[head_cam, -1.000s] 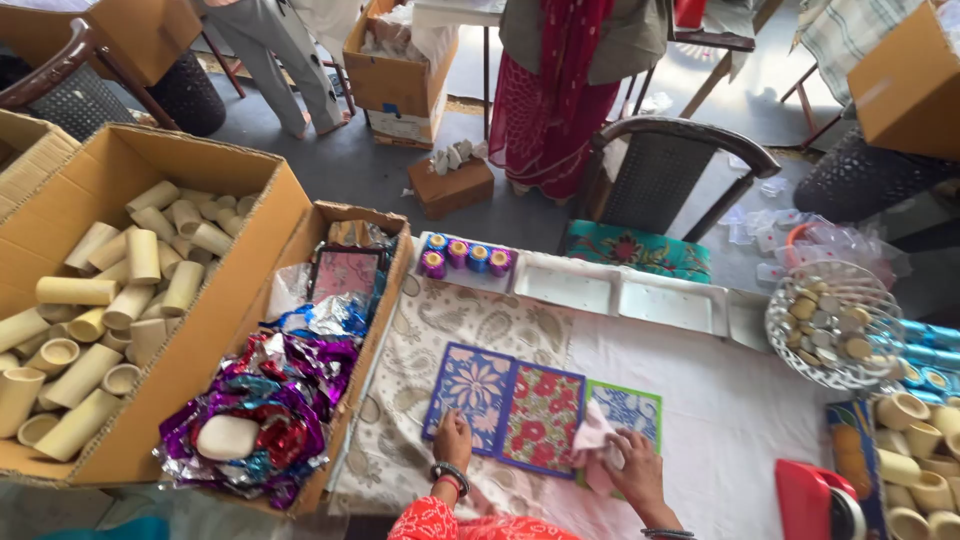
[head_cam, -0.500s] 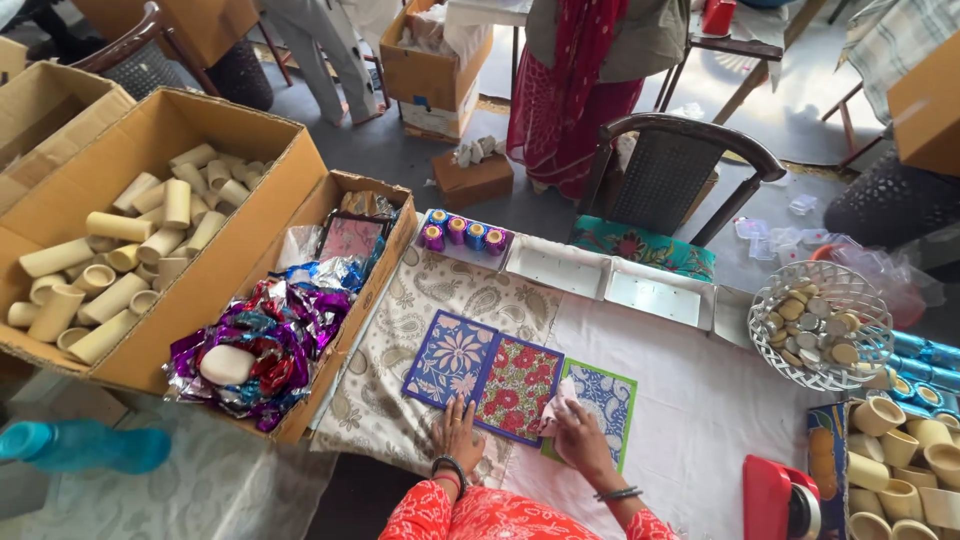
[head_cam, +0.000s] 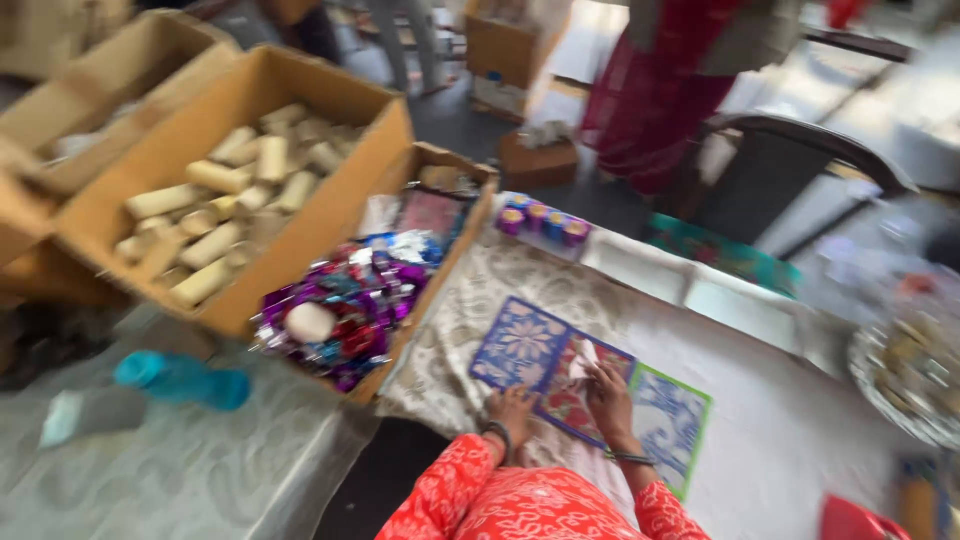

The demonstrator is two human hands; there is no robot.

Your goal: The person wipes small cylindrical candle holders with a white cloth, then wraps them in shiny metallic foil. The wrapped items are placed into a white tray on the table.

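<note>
Both hands down on a strip of three patterned square cards (head_cam: pixel 590 395) lying flat on the pale lace cloth (head_cam: pixel 450 330), near its near edge. Left hand (head_cam: pixel 512 410) flat and open, fingers spread just at the near edge of the blue-and-white card (head_cam: pixel 520 345), grasping nothing; dark bangle at the wrist. Right hand (head_cam: pixel 608 392) resting on the red floral middle card (head_cam: pixel 570 395), fingers stretched toward a small pale scrap at its far edge; too blurred to say whether pinching it or only touching, so grip cannot be told. Thin bangle on that wrist. Orange-red patterned sleeves (head_cam: pixel 500 500) at the bottom edge of the view. Green-bordered blue card (head_cam: pixel 675 420) at the right end of the strip, touching the red one.

Left of the cloth, an open carton (head_cam: pixel 450 240) full of shiny purple and red foil wrappers (head_cam: pixel 345 310), with a pale round piece on top. Beside that, a larger cardboard box (head_cam: pixel 330 200) holding many cream cylinders (head_cam: pixel 220 220). Teal bottle (head_cam: pixel 180 378) lying on its side on the grey cloth at the near left corner. At the far edge of the lace cloth, a row of small purple pots (head_cam: pixel 545 220), then white trays (head_cam: pixel 700 290) to the right. Wire basket (head_cam: pixel 905 375) of small round pieces at the right edge. Another person in red clothing (head_cam: pixel 670 90) standing beyond, next to a dark chair (head_cam: pixel 800 170). Whole view motion-blurred.
</note>
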